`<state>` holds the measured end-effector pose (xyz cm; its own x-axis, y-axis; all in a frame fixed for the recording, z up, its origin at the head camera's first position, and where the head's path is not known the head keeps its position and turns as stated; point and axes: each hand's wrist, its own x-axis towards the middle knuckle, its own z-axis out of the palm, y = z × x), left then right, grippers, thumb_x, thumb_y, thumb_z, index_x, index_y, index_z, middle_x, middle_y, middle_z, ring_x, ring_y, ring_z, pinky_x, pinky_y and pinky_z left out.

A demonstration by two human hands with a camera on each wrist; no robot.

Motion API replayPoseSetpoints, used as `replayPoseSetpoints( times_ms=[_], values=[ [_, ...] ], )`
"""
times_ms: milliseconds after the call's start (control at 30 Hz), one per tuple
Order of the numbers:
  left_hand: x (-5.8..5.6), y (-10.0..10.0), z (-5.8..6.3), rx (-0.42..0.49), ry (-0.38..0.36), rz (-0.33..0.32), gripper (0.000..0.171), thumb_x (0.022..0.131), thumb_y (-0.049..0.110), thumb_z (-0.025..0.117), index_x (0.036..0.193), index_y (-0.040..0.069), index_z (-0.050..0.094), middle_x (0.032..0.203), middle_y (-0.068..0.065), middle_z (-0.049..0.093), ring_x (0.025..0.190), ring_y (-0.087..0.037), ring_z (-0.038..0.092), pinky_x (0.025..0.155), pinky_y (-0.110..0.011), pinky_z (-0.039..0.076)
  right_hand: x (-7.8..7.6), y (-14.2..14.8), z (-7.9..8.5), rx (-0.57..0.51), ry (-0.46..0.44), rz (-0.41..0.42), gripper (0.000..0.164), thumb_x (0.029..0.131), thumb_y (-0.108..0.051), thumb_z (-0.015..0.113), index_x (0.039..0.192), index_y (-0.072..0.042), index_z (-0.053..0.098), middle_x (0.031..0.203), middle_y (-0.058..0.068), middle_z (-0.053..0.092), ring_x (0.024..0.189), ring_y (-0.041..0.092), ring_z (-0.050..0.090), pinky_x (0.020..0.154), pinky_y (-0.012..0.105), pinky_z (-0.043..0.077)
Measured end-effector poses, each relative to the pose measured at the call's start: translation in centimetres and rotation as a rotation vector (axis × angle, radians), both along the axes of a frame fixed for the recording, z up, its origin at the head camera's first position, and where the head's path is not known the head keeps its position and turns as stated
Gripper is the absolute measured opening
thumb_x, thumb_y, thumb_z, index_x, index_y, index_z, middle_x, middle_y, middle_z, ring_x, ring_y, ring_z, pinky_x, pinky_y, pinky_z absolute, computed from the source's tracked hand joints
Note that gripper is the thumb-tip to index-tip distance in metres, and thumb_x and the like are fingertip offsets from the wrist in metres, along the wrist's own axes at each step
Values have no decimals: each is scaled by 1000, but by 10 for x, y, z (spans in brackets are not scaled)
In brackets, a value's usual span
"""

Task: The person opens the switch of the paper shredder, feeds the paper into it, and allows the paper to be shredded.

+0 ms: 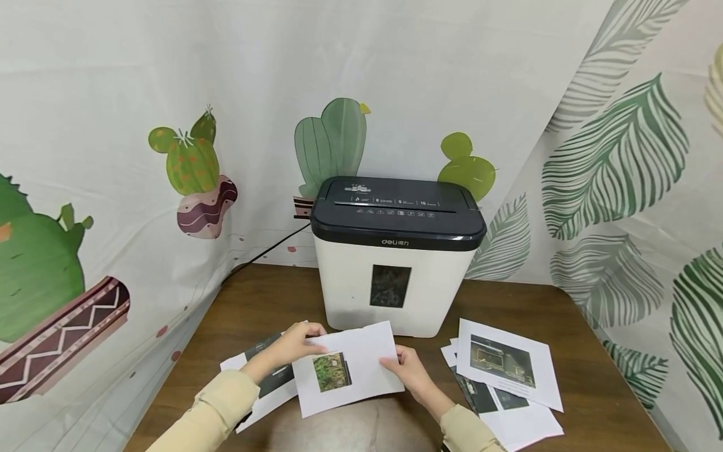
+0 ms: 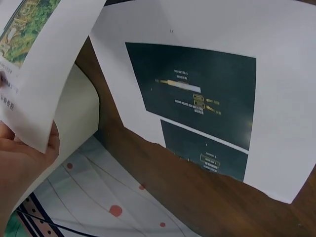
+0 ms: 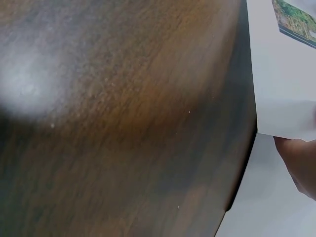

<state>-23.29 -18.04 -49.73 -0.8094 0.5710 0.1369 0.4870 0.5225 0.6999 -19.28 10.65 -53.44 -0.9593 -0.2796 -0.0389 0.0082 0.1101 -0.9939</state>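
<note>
A white printed sheet of paper [image 1: 369,359] with a small green photo is held between both hands in front of the shredder. At its upper left edge, my left hand [image 1: 295,344] pinches the sheet. My right hand [image 1: 411,370] pinches its right edge between thumb and fingers. The left wrist view shows the left hand [image 2: 30,163] partly behind the sheet's corner. In the right wrist view only part of the right hand [image 3: 299,165] appears, at the frame's edge. Behind the sheet stands a white paper shredder [image 1: 344,276] with a dark lid and a long slot on top.
Printed sheets [image 1: 262,408] lie on the left of the brown wooden table [image 1: 271,289], partly under the left arm. Another loose stack of sheets [image 1: 545,364] lies on the right. A black cord [image 1: 265,252] runs left from the shredder along the patterned curtain [image 1: 254,75].
</note>
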Motion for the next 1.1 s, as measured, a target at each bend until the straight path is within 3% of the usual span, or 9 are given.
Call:
replayPoseSetpoints(
  times_ms=[133, 300, 400, 533, 733, 933, 1100],
  values=[
    [-2, -6, 3, 51, -53, -12, 15, 83, 15, 72, 90, 4, 65, 84, -8, 72, 75, 1, 57, 70, -23, 48, 1, 7, 2, -11, 8, 7, 31, 91, -3, 58, 109, 21, 54, 98, 33, 65, 73, 4, 64, 65, 24, 53],
    [-2, -14, 0, 195, -135, -32, 19, 81, 7, 72, 94, -5, 63, 80, -19, 68, 70, 3, 55, 63, -20, 48, 3, 19, 6, -29, -1, 0, 33, 92, -3, 57, 112, 22, 52, 99, 33, 65, 73, 3, 63, 66, 24, 53],
    [-1, -17, -5, 275, -173, -56, 23, 82, 4, 70, 98, -11, 62, 86, -27, 67, 74, 4, 58, 65, -20, 50, 4, 25, 8, -32, -18, -22, 35, 92, -5, 57, 113, 22, 50, 98, 28, 67, 75, 3, 63, 68, 23, 53],
    [2, -16, -13, 319, -205, -66, 30, 84, 3, 68, 104, -17, 59, 92, -31, 66, 77, 4, 62, 67, -20, 52, 3, 33, 9, -43, -35, -57, 36, 92, -5, 57, 115, 22, 49, 97, 18, 70, 76, 3, 63, 69, 23, 52],
    [9, -11, -17, 350, -202, 21, 29, 85, 5, 67, 104, -17, 59, 90, -25, 67, 77, 4, 61, 68, -19, 52, 4, 41, 14, -79, -68, -92, 39, 93, -6, 56, 119, 21, 46, 97, 8, 70, 79, 3, 63, 72, 23, 52],
    [20, -1, -19, 467, -349, 107, 38, 88, 5, 63, 114, -21, 51, 102, -15, 67, 84, 3, 62, 75, -18, 52, 10, 49, 17, -95, -88, -108, 39, 95, -7, 54, 121, 20, 45, 99, 6, 70, 82, 3, 63, 74, 23, 53],
    [28, 15, -14, 518, -373, 131, 44, 88, 6, 64, 119, -21, 49, 110, -29, 63, 86, 1, 63, 77, -19, 52, 12, 53, 26, -154, -80, -83, 31, 94, -5, 54, 117, 15, 50, 88, -10, 69, 82, 3, 65, 73, 24, 53]
  ],
)
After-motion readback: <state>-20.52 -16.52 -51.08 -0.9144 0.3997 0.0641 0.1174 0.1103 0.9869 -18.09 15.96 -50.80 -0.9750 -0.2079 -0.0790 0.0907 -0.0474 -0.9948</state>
